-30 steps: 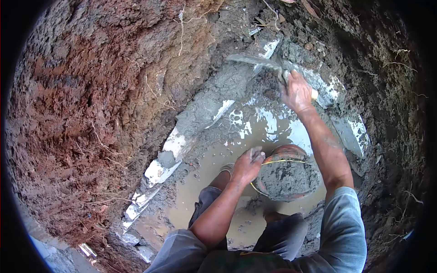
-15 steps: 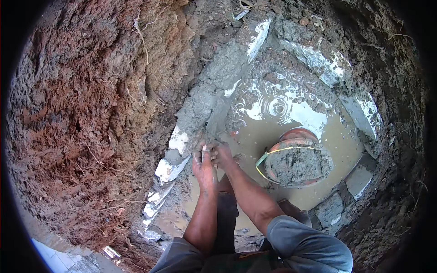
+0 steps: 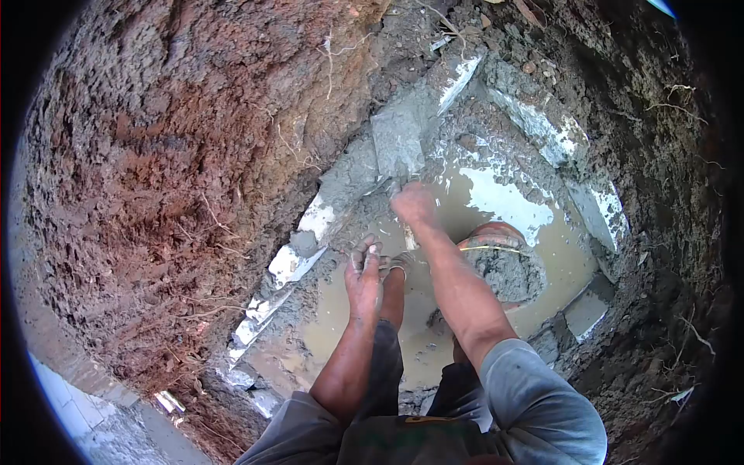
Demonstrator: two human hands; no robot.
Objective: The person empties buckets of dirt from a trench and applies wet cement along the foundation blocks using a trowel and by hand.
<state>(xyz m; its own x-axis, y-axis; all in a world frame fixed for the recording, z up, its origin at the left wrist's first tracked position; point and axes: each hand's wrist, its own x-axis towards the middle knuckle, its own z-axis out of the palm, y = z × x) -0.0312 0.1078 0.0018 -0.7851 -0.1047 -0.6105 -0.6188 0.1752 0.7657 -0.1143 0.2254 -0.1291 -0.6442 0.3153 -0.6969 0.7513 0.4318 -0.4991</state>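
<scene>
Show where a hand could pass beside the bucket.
Muddy water lies open between the bucket and the stones on the right; a hand could probably pass there. It's crowded left of the bucket: right forearm, left hand, leg.

Light: diffuse daylight, shadows soft
Muddy water (image 3: pixel 502 198): glaring white reflection
Soil wall (image 3: pixel 663 209) at right: dimmer than the left
Right hand (image 3: pixel 415 206): slightly blurred
View: fisheye bowing, edges fading into black corners

Thin roots (image 3: pixel 329 70) along the reddish earth wall (image 3: pixel 147 178), pale paving (image 3: pixel 74 407) lower left.
</scene>
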